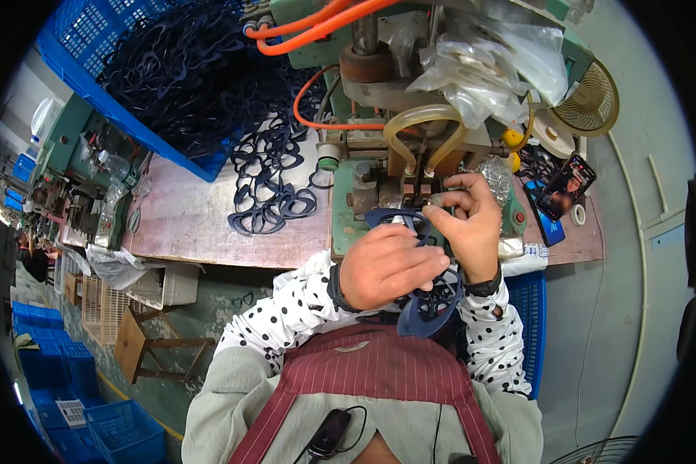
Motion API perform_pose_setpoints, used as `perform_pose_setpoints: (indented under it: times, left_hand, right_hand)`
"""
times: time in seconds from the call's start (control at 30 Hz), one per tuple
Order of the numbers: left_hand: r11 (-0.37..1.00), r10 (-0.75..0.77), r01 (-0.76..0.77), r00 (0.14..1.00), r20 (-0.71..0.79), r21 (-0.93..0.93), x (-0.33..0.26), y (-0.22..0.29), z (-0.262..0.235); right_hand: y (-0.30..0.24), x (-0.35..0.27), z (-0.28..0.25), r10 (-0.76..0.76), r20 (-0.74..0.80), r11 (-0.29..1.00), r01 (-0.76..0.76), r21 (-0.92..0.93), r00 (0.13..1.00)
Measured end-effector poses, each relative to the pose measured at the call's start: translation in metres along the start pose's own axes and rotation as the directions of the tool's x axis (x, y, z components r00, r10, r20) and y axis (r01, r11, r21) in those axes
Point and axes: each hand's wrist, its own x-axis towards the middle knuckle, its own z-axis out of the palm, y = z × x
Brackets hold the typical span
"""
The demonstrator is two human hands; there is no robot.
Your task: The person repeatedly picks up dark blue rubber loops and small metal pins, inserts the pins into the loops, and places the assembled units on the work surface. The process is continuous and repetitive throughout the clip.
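Note:
My left hand point(387, 267) is closed over a bunch of dark blue, flat loop-shaped frames, its fingers pointing right. One dark blue frame point(398, 216) reaches from that hand up to the small metal jaws point(416, 189) of a green press machine. My right hand point(470, 224) is closed, with thumb and forefinger pinched at this frame's edge, right beside the jaws. More dark blue frames point(425, 319) hang below both hands, in front of my apron. What lies under my left palm is hidden.
At the left, a linked cluster of dark blue frames point(267, 193) spreads on the table point(185, 224), below a heaped blue crate point(124, 116). Orange hoses point(325, 27) and plastic bags point(487, 66) hang about the press. A phone point(566, 188) stands at the right. A wooden stool point(143, 344) is on the floor.

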Motion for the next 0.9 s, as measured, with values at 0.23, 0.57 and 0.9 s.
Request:
perform_pose_setpoints:
  times: [0.23, 0.57, 0.9]
  left_hand:
    - [0.985, 0.167, -0.168, 0.986, -0.021, -0.041, 0.003, 0.016, -0.011]
    - [0.957, 0.197, -0.16, 0.971, 0.137, -0.241, 0.005, -0.02, 0.007]
    - [0.965, 0.184, -0.161, 0.978, 0.096, -0.205, 0.004, -0.018, 0.013]
  right_hand:
    - [0.001, 0.007, 0.019, -0.037, -0.02, 0.985, 0.04, 0.165, 0.999]
    - [0.046, 0.026, -0.044, -0.267, -0.209, 0.919, 0.184, -0.348, 0.941]
    - [0.105, 0.0, -0.118, -0.239, -0.064, 0.47, 0.057, -0.881, 0.969]
